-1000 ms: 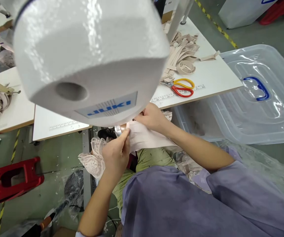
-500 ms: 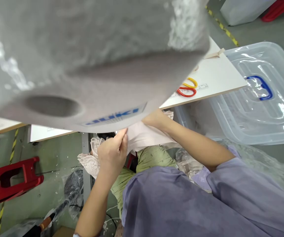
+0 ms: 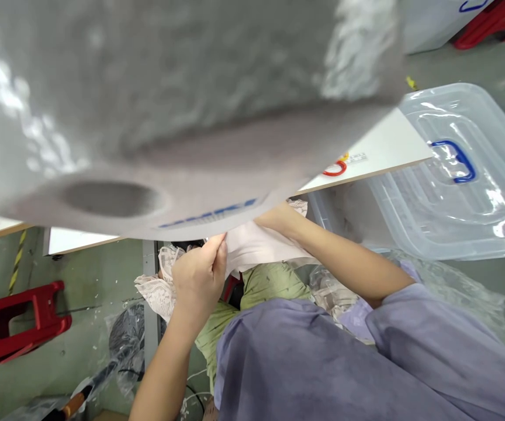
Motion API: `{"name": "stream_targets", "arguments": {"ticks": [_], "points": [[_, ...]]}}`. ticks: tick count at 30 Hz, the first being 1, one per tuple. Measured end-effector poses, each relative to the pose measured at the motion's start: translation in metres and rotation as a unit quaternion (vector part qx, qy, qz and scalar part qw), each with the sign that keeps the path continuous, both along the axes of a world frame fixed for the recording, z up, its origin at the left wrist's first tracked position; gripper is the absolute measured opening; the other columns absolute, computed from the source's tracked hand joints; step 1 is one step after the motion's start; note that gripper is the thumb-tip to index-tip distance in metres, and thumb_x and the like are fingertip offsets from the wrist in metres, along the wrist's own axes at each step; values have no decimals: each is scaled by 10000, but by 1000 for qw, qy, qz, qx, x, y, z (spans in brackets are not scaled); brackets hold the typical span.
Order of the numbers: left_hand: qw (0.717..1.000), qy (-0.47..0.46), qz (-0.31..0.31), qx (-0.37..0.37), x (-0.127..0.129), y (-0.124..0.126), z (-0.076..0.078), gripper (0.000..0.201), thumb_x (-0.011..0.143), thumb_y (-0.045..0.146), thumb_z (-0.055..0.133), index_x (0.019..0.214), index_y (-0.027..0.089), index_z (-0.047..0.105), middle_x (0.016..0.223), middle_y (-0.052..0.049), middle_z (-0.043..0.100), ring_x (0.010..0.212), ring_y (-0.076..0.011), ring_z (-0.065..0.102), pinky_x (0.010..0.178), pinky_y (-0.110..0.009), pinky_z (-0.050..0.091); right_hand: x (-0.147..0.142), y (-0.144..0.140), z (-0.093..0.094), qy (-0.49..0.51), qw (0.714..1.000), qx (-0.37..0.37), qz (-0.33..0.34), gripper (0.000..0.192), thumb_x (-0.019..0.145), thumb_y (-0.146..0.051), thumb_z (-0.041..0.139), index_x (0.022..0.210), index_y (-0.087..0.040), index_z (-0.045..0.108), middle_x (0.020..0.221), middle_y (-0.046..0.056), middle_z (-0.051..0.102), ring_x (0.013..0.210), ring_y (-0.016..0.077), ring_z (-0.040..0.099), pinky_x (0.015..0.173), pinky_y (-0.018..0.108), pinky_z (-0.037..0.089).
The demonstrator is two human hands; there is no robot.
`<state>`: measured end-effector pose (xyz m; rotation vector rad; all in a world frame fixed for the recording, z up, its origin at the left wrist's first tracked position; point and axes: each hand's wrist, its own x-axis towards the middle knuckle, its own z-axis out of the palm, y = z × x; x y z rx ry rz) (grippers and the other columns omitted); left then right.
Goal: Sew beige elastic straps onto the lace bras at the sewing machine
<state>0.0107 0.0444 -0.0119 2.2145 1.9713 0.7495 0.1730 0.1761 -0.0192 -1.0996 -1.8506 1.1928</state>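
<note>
The grey sewing machine head (image 3: 156, 105) is filling the upper part of the view, blurred and very close, and everything else is lying below or beside it. Just under its lower edge the left hand (image 3: 197, 278) is pinching the edge of a pale pink fabric piece (image 3: 256, 245), thumb and fingers clenched on the cloth. The right hand (image 3: 279, 217) is lying on the far side of that same piece, half hidden under the machine head, so its grip cannot be told. The fabric is stretching between the two hands, right beneath the machine. A piece of lace (image 3: 158, 286) is hanging just left of the left hand. To the right of the machine head, the white desk (image 3: 393, 146) is carrying red-handled scissors (image 3: 335, 169), mostly covered by the machine. Beyond the desk's right edge a clear plastic bin (image 3: 449, 193) with a blue handle is sitting. Low to the left of the machine, a red stool (image 3: 16, 321) is lying on the floor.
</note>
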Motion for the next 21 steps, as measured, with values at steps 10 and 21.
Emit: {"name": "stream_targets", "arguments": {"ticks": [10,21], "points": [[992,76,-11,101,-8,-2,1,249,982,251,558,1097,202,774,755,-29,775,546,-120,631,537,-250,343,4,-3,4,38,999,-10,-5,122,882,-304,641,939,-196,650,644,-46,527,653,138,487,666,280,390],[988,91,-33,119,-9,0,-3,237,980,243,557,1064,183,771,699,-19,752,569,-123,641,560,-244,385,8,-5,-5,49,999,14,-4,54,875,-218,637,841,-177,631,632,-53,468,620,100,417,602,248,295]]}}
